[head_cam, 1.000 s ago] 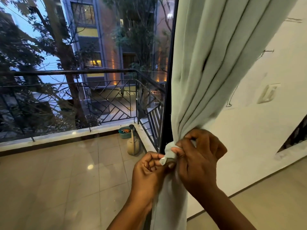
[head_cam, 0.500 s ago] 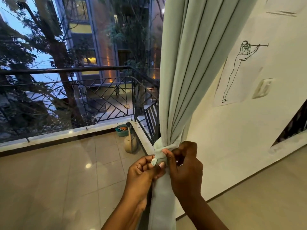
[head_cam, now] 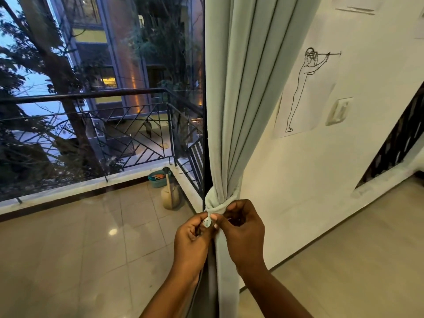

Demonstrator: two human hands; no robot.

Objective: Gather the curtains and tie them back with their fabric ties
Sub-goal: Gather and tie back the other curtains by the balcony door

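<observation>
Both hands have dropped lower against the curtain [head_cam: 241, 99] since a second ago, and more of the wall drawing [head_cam: 305, 92] shows. Left hand [head_cam: 195, 239] and right hand [head_cam: 243, 232] each pinch the pale fabric tie [head_cam: 212, 206], whose end pokes out between the two thumbs. It wraps the gathered curtain beside the dark window frame [head_cam: 205, 111], above the tiled floor [head_cam: 80, 249].
</observation>
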